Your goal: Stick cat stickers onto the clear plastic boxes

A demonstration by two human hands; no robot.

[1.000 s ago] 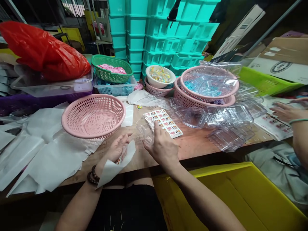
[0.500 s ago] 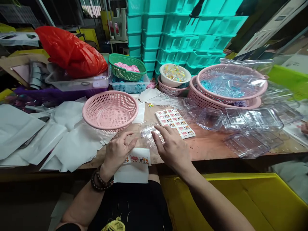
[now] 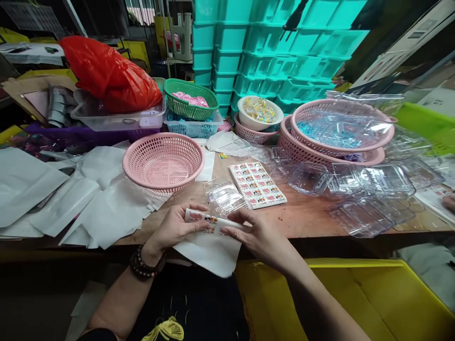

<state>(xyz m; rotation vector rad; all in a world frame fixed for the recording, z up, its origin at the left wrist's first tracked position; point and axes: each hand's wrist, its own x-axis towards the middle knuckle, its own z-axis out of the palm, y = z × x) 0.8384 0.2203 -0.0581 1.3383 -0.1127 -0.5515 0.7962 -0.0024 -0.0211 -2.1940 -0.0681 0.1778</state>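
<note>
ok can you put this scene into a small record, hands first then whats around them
left hand: grips flexible white sheet with coloured prints
right hand: grips same sheet, nearer its right end
beyond sheet: clear plastic tray
right of tray: white printed paper stack
left of tray: round pink perforated plastic basket
surface: brown wooden table
background: stacked teal plastic crates

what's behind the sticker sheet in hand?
Just beyond it: a clear plastic case on the wooden table. The sticker sheet covers part of the table's front edge; anything else there is hidden.

Held sheet (image 3: 213, 252) pt. hidden by hands (image 3: 265, 237), co-worker's hand (image 3: 450, 202) cut off @ R, crates (image 3: 231, 35) cropped @ top
</note>
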